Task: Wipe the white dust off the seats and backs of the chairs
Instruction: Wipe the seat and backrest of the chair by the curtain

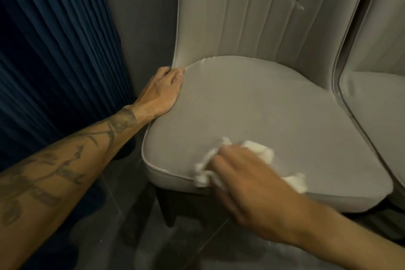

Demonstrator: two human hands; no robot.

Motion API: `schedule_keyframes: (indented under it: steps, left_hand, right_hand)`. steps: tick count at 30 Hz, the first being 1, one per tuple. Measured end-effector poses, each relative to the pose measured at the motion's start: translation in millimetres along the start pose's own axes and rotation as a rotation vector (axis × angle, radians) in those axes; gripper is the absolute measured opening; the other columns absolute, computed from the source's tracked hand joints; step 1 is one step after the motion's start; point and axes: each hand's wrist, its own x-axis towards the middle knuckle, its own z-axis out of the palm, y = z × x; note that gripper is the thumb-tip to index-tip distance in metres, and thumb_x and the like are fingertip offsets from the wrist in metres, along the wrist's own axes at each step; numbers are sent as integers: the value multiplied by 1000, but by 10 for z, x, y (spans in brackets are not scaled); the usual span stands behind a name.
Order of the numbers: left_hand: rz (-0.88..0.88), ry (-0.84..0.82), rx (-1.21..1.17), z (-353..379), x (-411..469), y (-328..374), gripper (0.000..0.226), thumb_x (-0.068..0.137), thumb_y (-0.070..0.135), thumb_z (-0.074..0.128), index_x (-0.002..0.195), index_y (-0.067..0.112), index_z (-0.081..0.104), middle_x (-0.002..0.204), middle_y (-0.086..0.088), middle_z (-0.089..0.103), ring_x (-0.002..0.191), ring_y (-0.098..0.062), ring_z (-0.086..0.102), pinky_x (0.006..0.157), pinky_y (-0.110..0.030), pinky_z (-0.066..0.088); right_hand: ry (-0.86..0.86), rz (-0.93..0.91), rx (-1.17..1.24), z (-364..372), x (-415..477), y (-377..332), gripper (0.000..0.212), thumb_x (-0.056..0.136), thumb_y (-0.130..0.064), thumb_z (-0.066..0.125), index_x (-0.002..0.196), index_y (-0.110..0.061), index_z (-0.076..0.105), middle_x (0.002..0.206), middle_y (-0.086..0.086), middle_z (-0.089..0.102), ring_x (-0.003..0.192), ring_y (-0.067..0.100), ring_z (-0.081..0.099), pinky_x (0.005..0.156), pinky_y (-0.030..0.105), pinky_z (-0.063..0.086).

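Note:
A beige upholstered chair fills the middle of the view, with a rounded seat and a tall channelled back. My right hand presses a crumpled white cloth onto the front of the seat; the hand is blurred by motion. My left hand rests along the seat's left edge, its fingertips at the corner where the seat meets the back. A few pale marks show on the upper right of the back.
A second beige chair stands right beside the first, on the right. Dark blue pleated curtain hangs on the left against a grey wall. Dark tiled floor lies below, with the chair's dark leg under the seat.

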Motion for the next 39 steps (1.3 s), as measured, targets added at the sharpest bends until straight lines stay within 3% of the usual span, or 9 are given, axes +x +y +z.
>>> schedule_keyframes:
  steps: [5, 10, 13, 18, 22, 24, 29, 35, 39]
  left_hand:
    - [2, -2, 24, 3, 8, -7, 51, 112, 48, 21, 154, 31, 46, 159, -5, 37, 144, -27, 41, 123, -40, 29]
    - [16, 6, 20, 31, 35, -44, 51, 112, 48, 20, 153, 32, 46, 160, -6, 36, 144, -26, 40, 121, -33, 27]
    - [15, 11, 14, 48, 47, -62, 51, 112, 50, 19, 153, 33, 46, 159, -5, 36, 144, -25, 40, 119, -32, 27]
    - [6, 5, 10, 42, 39, -45, 52, 112, 49, 19, 154, 33, 45, 160, -5, 36, 146, -25, 38, 124, -37, 26]
    - [-9, 8, -3, 15, 2, -3, 52, 112, 48, 20, 154, 31, 46, 160, -4, 37, 146, -24, 39, 124, -37, 27]
    - [-12, 2, -6, 8, -5, 10, 52, 113, 47, 20, 155, 31, 45, 160, -4, 36, 145, -24, 39, 124, -39, 28]
    - [-24, 2, -9, 8, -19, 13, 53, 112, 50, 18, 155, 34, 43, 162, -1, 33, 145, -26, 39, 122, -45, 30]
    - [-19, 18, -24, 25, 17, -23, 51, 112, 50, 19, 154, 36, 44, 160, 1, 33, 142, -25, 42, 121, -42, 33]
    - [1, 5, -47, 36, 8, -27, 51, 112, 48, 18, 155, 34, 43, 161, -3, 32, 145, -26, 39, 123, -45, 30]
  right_hand:
    - [-28, -81, -1, 46, -23, 3, 15, 105, -29, 44, 102, -17, 53, 103, 1, 48, 88, 20, 41, 84, 33, 36]
    - [-27, 156, 54, -381, -861, 649, 22, 104, -33, 41, 113, -27, 60, 114, -11, 54, 105, 13, 55, 93, 37, 44]
    - [35, 253, 45, -461, -1001, 781, 31, 104, -39, 37, 106, -21, 61, 109, -5, 58, 102, 20, 59, 88, 44, 47]
    - [25, 93, 34, -134, -313, 249, 24, 104, -32, 40, 107, -17, 59, 106, 0, 53, 97, 22, 52, 98, 38, 40]
    - [-37, -193, 1, 66, 319, -171, 15, 104, -32, 45, 101, -19, 54, 102, -1, 50, 87, 15, 41, 87, 27, 30]
    - [-59, -162, 52, 22, 423, -35, 14, 104, -33, 46, 99, -21, 50, 101, -3, 49, 85, 13, 42, 85, 26, 33]
    - [94, 180, 46, 0, 726, 383, 19, 104, -31, 44, 93, -15, 45, 100, 5, 52, 92, 25, 49, 85, 38, 37]
    - [36, -63, 47, 171, 938, -219, 13, 98, -31, 54, 101, -18, 54, 101, 0, 54, 83, 13, 43, 79, 22, 28]
    - [-52, -96, 68, 24, 544, 14, 10, 103, -32, 49, 99, -23, 51, 103, -5, 48, 87, 15, 44, 87, 30, 40]
